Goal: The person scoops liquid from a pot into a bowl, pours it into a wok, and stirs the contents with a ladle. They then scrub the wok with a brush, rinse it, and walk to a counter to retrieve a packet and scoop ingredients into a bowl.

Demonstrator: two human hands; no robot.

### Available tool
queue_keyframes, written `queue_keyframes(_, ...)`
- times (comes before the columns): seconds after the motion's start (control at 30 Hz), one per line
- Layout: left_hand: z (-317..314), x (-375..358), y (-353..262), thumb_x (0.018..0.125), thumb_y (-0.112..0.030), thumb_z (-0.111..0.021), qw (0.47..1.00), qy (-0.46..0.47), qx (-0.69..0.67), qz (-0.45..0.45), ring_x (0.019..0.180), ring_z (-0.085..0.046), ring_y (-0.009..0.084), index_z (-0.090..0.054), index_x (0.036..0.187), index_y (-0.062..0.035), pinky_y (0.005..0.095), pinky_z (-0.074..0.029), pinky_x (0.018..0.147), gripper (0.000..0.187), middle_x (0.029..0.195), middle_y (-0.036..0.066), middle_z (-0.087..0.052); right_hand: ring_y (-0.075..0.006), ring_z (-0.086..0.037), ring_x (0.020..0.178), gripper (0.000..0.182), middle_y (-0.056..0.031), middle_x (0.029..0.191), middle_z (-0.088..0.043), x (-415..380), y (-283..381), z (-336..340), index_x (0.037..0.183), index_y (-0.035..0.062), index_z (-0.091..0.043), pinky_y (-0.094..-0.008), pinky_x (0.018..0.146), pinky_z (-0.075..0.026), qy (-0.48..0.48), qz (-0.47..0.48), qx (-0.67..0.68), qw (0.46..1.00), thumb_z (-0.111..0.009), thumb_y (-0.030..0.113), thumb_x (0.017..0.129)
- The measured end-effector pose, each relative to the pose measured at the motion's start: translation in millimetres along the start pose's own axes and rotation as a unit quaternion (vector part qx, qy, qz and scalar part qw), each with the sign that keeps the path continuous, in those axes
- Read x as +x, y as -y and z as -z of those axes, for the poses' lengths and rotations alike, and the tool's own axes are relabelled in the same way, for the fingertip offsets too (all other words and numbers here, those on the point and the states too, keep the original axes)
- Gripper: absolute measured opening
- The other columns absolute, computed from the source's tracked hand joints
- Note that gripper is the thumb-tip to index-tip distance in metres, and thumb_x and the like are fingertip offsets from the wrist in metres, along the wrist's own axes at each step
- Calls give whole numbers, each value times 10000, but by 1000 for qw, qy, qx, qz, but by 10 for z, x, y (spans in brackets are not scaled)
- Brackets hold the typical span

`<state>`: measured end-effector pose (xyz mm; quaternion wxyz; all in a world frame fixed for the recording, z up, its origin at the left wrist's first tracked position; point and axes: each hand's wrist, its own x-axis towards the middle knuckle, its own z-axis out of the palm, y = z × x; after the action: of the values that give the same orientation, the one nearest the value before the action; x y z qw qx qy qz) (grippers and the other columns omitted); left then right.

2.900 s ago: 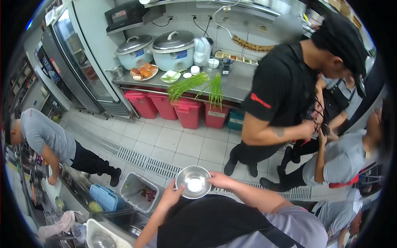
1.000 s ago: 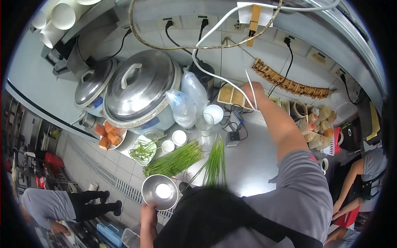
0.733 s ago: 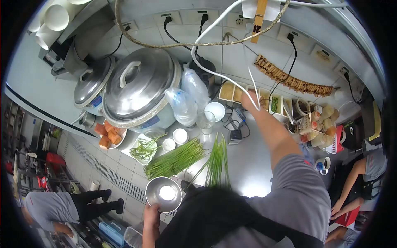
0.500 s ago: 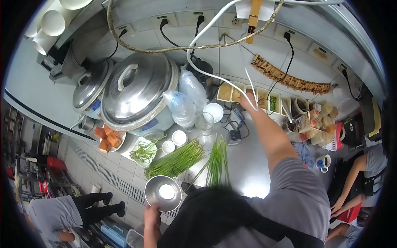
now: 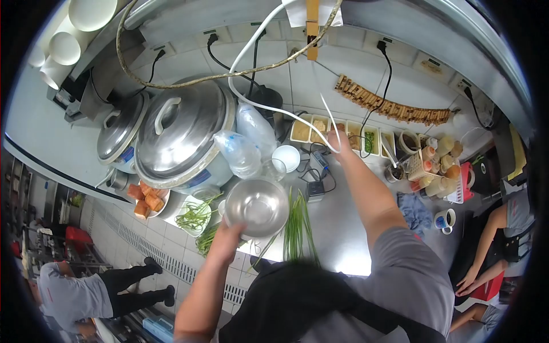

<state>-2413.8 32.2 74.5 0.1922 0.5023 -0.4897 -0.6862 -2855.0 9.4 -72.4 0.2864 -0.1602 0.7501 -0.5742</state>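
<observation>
My left hand (image 5: 230, 234) grips the rim of a shiny metal bowl (image 5: 257, 206), which looks empty and is held over the counter. At the back, my right hand (image 5: 338, 139) is at a row of small containers (image 5: 301, 131) that hold pale powders and chopped greens (image 5: 370, 140). White cable crosses in front of it, and its fingers are too hidden to make out. Long green stalks (image 5: 297, 231) lie right of the bowl. Another heap of stalks (image 5: 207, 241) is mostly covered by the bowl and my left hand.
Large lidded pots (image 5: 189, 126) and plastic bags (image 5: 237, 151) stand at the left. A plate of greens (image 5: 194, 217) and a bowl of orange-brown blocks (image 5: 150, 200) sit near the edge. Cables (image 5: 315, 188), bottles (image 5: 446, 148) and a mug (image 5: 445, 219) are rightward. Co-workers (image 5: 74, 294) are on both sides.
My left hand has lifted the metal bowl up and to the right, from beside the counter edge to over the green stalks. My right hand stays at the containers. The view has shifted slightly.
</observation>
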Motion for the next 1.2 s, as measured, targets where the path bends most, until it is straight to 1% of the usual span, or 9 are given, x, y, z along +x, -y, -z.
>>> queue_keyframes(0.1,-527,461,-397,848,-113,-543,995,80,-15,-51,1048,-575,240,-265,1423,2,344,-543,728,649,1208,163,-543,-232,-614,680,265,-153,844,-677,-119,176,64,1035,-4,-681,-356,577,-463,-13,31,-49,998,-519,106,856)
queue_keyframes(0.37,-1501,1607,-677,871,-106,-505,997,67,19,-29,688,-677,284,-214,1336,15,357,-582,640,562,1021,235,-594,-204,-619,706,262,-123,837,-667,-209,515,283,1050,-48,-644,-313,635,-491,51,-8,6,999,-525,140,911)
queue_keyframes(0.5,-1762,1899,-656,857,-155,-480,999,21,25,-2,608,-649,227,-267,1348,-47,308,-543,528,546,1046,209,-590,-239,-654,841,268,-164,947,-684,-415,740,417,1102,-22,-643,-330,756,-503,14,107,-75,991,-528,131,914)
queue_keyframes(0.57,-1821,1988,-663,856,-158,-479,999,43,6,-16,628,-654,222,-273,1352,-50,305,-549,546,548,1071,204,-588,-313,-651,888,304,-198,998,-679,-676,886,497,1130,-47,-623,-346,779,-503,-1,292,-213,932,-512,138,915)
queue_keyframes(0.63,-1873,2014,-660,852,-143,-476,998,47,-7,-29,661,-664,220,-272,1357,-51,301,-555,570,552,1093,198,-587,-324,-649,892,283,-192,972,-671,-929,907,455,1109,-20,-641,-369,776,-514,-6,319,-269,909,-534,119,888)
queue_keyframes(0.7,-1887,2013,-664,842,-121,-478,992,104,-9,-64,683,-672,226,-268,1360,-43,303,-560,587,565,1088,199,-593,-282,-656,800,305,-146,849,-656,-1072,871,449,1125,18,-633,-379,742,-525,53,455,-592,663,-542,92,843)
queue_keyframes(0.73,-1893,2127,-576,825,-88,-474,985,119,-36,-116,695,-678,234,-257,1359,-34,304,-564,595,578,1062,198,-604,-259,-652,738,353,-121,777,-625,-1055,770,428,1148,47,-608,-386,678,-532,15,504,-563,655,-549,81,801)
queue_keyframes(0.97,-1537,1997,-591,819,-58,-448,997,74,-17,-21,726,-683,267,-247,1338,-18,320,-569,621,557,1060,210,-603,-329,-656,794,336,-172,900,-664,-894,1086,660,1151,49,-604,-432,666,-535,-91,422,-404,806,-515,55,827)
queue_keyframes(1.2,-1189,1369,-774,819,-43,-452,996,85,-19,-33,819,-676,292,-245,1360,-31,355,-567,708,580,1106,211,-581,-338,-666,895,209,-189,961,-680,-324,630,394,961,28,-662,-444,737,-539,60,270,-568,775,-513,64,819)
